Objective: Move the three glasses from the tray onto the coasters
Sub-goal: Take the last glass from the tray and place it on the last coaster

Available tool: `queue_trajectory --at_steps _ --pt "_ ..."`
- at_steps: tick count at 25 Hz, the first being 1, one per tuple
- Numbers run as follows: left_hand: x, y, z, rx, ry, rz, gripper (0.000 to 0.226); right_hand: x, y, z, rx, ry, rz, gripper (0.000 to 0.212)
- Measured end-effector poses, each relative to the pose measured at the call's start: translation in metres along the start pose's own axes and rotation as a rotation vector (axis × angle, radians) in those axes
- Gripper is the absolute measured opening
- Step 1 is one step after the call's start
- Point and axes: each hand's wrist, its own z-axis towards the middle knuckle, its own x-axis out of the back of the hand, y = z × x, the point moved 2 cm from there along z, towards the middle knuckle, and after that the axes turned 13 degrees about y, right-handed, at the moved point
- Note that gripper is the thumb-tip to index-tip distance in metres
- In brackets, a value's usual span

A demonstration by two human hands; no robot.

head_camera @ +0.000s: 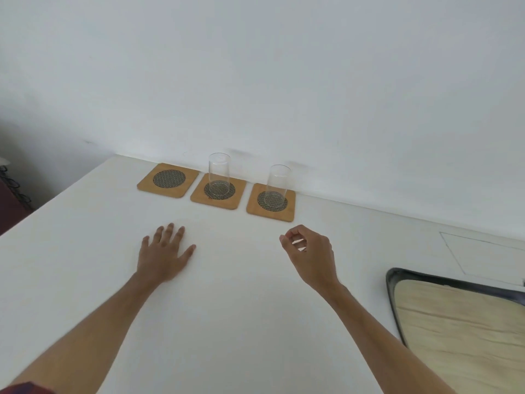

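Observation:
Three square wooden coasters with dark mesh centres lie in a row by the wall. The left coaster is bare. A clear glass stands on the middle coaster, and a second clear glass stands on the right coaster. My left hand rests flat on the table, fingers spread, in front of the left and middle coasters. Just in front of the right coaster, my right hand hovers with fingers loosely curled and nothing in it. The tray shows at the right edge; no glass is visible on its seen part.
The white table runs up to a white wall behind the coasters. The tray has a dark rim and a pale wood floor and is cut off by the frame. A dark object stands beyond the table's left edge.

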Motion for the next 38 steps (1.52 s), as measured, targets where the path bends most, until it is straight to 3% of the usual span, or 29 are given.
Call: queue_trajectory --at_steps 6,11,15,18,22,30,35,38 --pt "0.023 0.088 -0.061 0.022 0.229 -0.230 0.033 0.081 0.038 -0.028 -0.050 0.035 -0.024 0.019" --pt "0.049 0.175 -0.116 -0.015 0.308 -0.437 0.022 0.143 0.086 -0.047 -0.093 0.082 0.004 0.016" --pt "0.056 0.238 -0.154 -0.124 0.199 -0.671 0.007 0.196 0.131 -0.058 -0.128 0.087 -0.019 0.015" --pt "0.059 0.284 -0.174 -0.175 0.204 -0.760 0.005 0.239 0.169 -0.059 -0.177 0.093 -0.022 0.012" --pt "0.065 0.350 -0.199 -0.236 0.254 -0.850 0.011 0.298 0.222 -0.061 -0.197 0.148 -0.049 0.013" --pt "0.060 0.466 -0.240 -0.347 0.197 -0.901 0.010 0.400 0.318 -0.070 -0.225 0.345 -0.221 0.011" --pt "0.048 0.522 -0.255 -0.416 0.149 -0.888 0.008 0.425 0.362 -0.081 -0.210 0.455 -0.496 0.055" --pt "0.045 0.549 -0.263 -0.423 0.132 -0.867 0.012 0.429 0.379 -0.080 -0.256 0.376 -0.630 0.078"
